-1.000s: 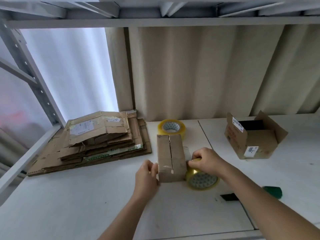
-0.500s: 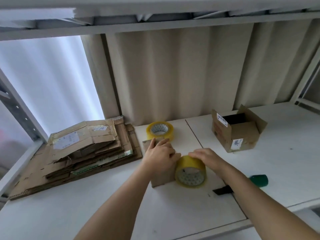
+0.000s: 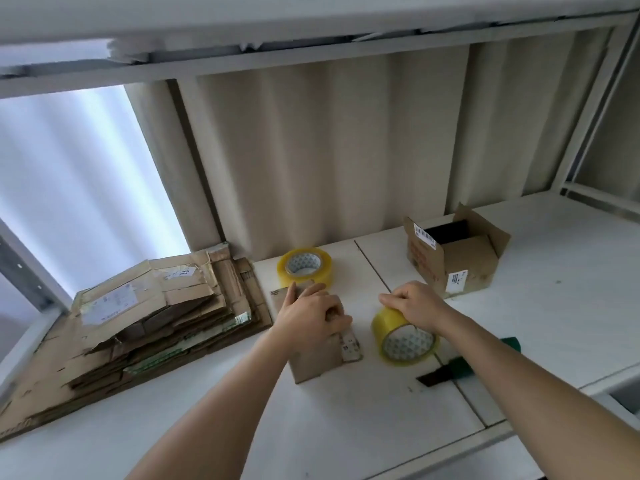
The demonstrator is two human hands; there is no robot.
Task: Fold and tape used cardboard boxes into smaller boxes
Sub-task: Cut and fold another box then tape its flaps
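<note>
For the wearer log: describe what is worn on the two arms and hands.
Nothing is worn that shows. Both forearms are bare up to the frame edge, with no sleeves in view. The left hand and right hand carry no gloves, and no rings, watch or wristband can be seen on them.

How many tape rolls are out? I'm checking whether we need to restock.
2. One tape roll lies flat at the back of the table; the other roll stands on edge under the right hand. None seems hidden.

A beige curtain (image 3: 329, 150) hangs behind the white table (image 3: 554, 306) (a metal shelf frame (image 3: 311, 36) spans overhead).
</note>
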